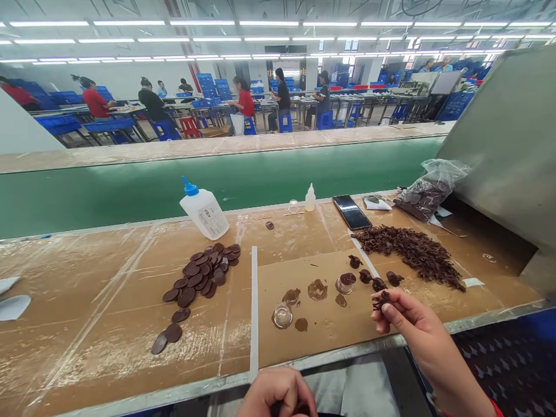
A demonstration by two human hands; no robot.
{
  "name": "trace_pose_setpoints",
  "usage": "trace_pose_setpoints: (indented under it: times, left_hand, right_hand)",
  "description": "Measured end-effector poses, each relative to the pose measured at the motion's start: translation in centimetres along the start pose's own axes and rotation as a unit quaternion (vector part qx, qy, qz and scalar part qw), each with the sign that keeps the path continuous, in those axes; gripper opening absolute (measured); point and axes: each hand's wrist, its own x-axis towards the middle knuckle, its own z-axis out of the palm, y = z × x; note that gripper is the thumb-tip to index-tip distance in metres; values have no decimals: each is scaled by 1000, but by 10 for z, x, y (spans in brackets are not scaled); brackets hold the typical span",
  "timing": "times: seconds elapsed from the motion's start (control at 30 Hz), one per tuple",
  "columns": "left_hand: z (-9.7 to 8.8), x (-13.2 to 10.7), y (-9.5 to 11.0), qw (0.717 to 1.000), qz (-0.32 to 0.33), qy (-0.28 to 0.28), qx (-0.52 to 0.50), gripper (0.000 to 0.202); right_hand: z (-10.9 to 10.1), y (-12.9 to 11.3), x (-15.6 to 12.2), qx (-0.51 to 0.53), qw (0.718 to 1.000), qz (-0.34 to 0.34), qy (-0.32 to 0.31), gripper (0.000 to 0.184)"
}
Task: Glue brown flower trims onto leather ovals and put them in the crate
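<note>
My right hand (406, 318) pinches a small dark brown curled piece (381, 301) between thumb and fingers, above the front of the cardboard mat (321, 347). At the bottom edge, my left hand (280, 394) is closed, its fingers curled around something dark that is mostly hidden. Several similar dark brown pieces (394, 279) lie just beyond my right hand. On the mat stand a small clear round dish (282, 316) and another clear dish (346, 284) with a dark brown disc on top. Wet-looking brown stains surround them.
Brown discs (202, 272) are heaped at left, near a white bottle with a blue nozzle (204, 211). Farther back are a small dropper bottle (310, 200) and a phone (351, 212). Curly brown pieces (412, 255) form a pile beside a plastic bag (428, 191). Beyond runs a green belt (260, 174).
</note>
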Motion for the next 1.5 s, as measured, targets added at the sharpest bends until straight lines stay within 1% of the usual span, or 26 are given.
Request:
trace_pose_setpoints:
  times: [0.07,0.2,0.27,0.37,0.47,0.53,0.63,0.73,0.8,0.93,1.03,1.1,1.33,1.5]
  left_hand:
    - [0,0,-1,999,-3,-4,-38,60]
    - [-3,0,4,989,-48,6,-141,52]
    - [-2,1,4,975,-68,19,-211,47]
    - [1,3,0,945,-83,43,-315,42]
    - [3,6,-4,916,-67,59,-391,30]
    - [3,7,-4,904,-53,63,-420,31]
    - [2,8,-2,895,-33,65,-439,31]
    - [0,7,-1,893,-34,80,-442,28]
    - [-2,6,-3,893,-40,94,-439,32]
    - [-3,6,-14,891,-44,111,-439,32]
    - [-1,7,-19,888,-55,123,-439,31]
    - [-1,7,-18,885,-67,135,-440,31]
    - [-2,7,-9,882,-110,158,-431,41]
    - [-4,8,-7,880,-110,149,-438,41]
  right_hand:
    - [2,-1,0,-7,1000,-1,2,37]
    - [4,-4,2,-28,1000,-4,3,41]
    - [3,-6,5,-40,999,-3,-1,42]
    - [-1,-7,9,-58,998,-1,-4,42]
    - [-6,-6,14,-78,997,1,-5,40]
    - [-8,-5,17,-92,996,-3,-6,38]
    - [-9,-8,20,-118,993,-20,-11,36]
    - [-7,-16,25,-165,985,-47,-13,35]
    - [-6,-22,31,-204,977,-66,-6,33]
    - [-3,-28,45,-290,952,-96,20,26]
    - [-2,-25,55,-341,933,-108,34,26]
    - [-2,-21,60,-364,924,-112,33,26]
    - [0,-12,64,-405,905,-128,13,26]
    - [2,-15,64,-425,894,-139,14,26]
